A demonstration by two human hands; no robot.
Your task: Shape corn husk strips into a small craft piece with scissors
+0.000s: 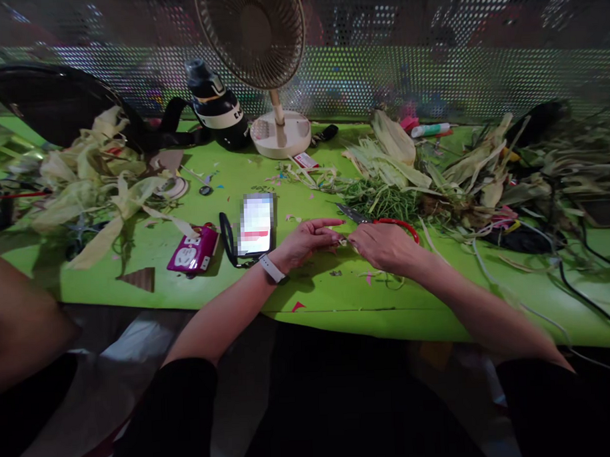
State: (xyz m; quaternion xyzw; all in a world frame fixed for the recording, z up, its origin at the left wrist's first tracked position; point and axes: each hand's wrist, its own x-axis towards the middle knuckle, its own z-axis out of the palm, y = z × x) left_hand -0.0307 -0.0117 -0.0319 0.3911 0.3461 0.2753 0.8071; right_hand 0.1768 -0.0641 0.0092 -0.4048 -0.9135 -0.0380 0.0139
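Over the table's front part, my left hand (310,241) and my right hand (383,247) meet at the fingertips. A small pale piece (342,241) shows between them, too small to name. My left hand pinches it with one finger stretched out above; a light watch band (272,268) circles that wrist. The fingers of my right hand are bent closed at the piece's other side. Right behind the right hand lie scissors (353,214) with red handles, partly covered by it. A lit phone (256,223) lies left of my left hand.
Corn husks (382,156) and green strands (379,200) pile up at right, more husks (90,176) at left. A fan (280,135) and black bottle (219,111) stand behind. A purple pouch (193,250) lies left of the phone. Another person's arm (22,312) is at left; cables (561,279) cross the right.
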